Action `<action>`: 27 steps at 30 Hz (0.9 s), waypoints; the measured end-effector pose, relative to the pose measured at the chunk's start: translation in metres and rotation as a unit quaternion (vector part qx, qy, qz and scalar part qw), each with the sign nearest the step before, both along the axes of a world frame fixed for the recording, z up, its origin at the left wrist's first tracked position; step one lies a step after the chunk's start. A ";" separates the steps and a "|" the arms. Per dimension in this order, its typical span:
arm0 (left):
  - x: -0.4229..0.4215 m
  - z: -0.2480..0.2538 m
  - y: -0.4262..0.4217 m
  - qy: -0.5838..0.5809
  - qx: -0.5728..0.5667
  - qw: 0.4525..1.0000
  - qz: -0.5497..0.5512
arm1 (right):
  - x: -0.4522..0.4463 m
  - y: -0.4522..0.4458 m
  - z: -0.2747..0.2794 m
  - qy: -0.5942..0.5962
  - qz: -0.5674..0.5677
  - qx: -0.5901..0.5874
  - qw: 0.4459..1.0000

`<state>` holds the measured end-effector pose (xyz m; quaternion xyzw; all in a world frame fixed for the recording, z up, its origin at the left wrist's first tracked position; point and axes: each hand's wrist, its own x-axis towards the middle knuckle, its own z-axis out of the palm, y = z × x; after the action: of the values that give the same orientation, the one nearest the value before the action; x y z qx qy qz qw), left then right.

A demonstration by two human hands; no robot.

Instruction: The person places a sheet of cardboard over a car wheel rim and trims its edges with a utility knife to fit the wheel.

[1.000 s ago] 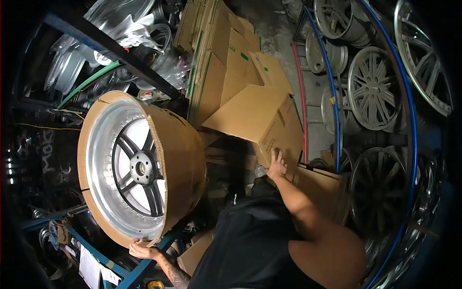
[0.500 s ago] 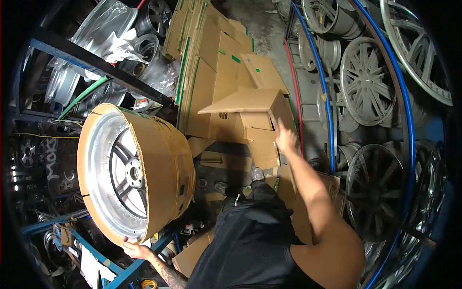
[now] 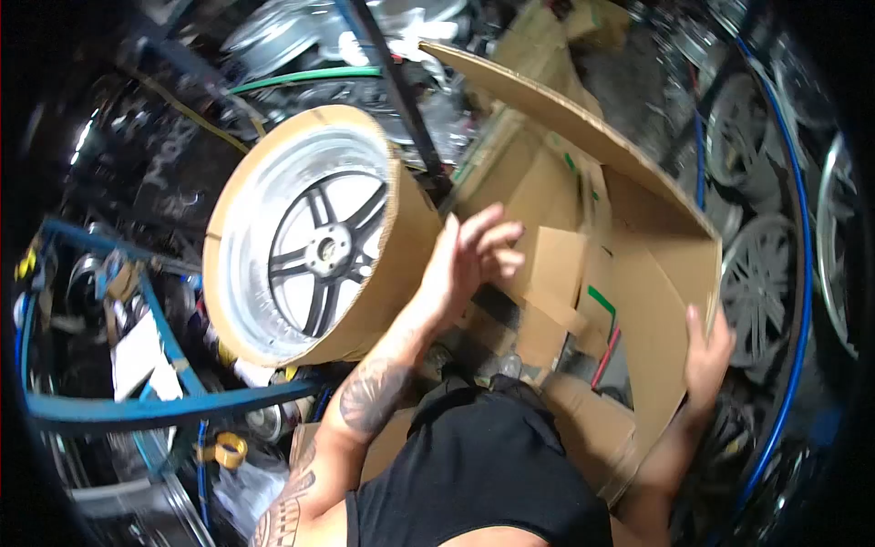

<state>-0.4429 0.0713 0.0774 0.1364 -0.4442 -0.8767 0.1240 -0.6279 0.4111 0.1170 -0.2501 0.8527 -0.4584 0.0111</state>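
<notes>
A large folded cardboard sheet (image 3: 652, 273) stands up on the right, and my right hand (image 3: 708, 351) grips its edge, thumb on the near face. My left hand (image 3: 478, 251) is in the air between the sheet and the wheel, fingers apart and slightly curled, holding nothing. To the left of it is an alloy wheel rim (image 3: 328, 251) with dark spokes and a polished lip. A cardboard wrap (image 3: 406, 232) encircles the rim's outside. My left forearm passes in front of the wrap's lower right side.
Blue metal frames (image 3: 182, 415) stand at the lower left, with a roll of yellow tape (image 3: 230, 449) beside them. More rims (image 3: 758, 273) sit on racks at the right. Flattened cardboard (image 3: 556, 264) lies ahead of my feet. A dark post (image 3: 396, 96) rises behind the wheel.
My right hand has lifted the cardboard sheet and brought it nearer. My left hand has let go of the wrapped wheel's lower edge and moved right. The whole view has turned.
</notes>
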 end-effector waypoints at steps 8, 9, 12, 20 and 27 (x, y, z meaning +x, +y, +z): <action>0.077 0.121 -0.144 0.186 0.115 0.976 0.018 | 0.101 -0.045 -0.052 0.309 0.231 0.029 0.922; 0.094 0.130 -0.140 0.158 0.089 0.982 0.060 | 0.110 -0.047 -0.055 0.308 0.249 0.022 0.918; 0.140 0.153 -0.132 0.076 0.030 0.988 0.133 | 0.125 -0.047 -0.076 0.283 0.284 -0.011 0.916; 0.172 0.161 -0.120 -0.119 -0.181 0.947 0.236 | 0.149 -0.047 -0.127 0.226 0.352 -0.064 0.906; 0.174 0.141 -0.110 -0.131 -0.328 0.900 0.256 | 0.182 -0.047 -0.127 0.247 0.307 -0.053 0.917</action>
<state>-0.2689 -0.0384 0.2187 0.3103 -0.6684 -0.5942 0.3224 -0.4463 0.3642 -0.0102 -0.6054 0.6840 -0.4004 -0.0731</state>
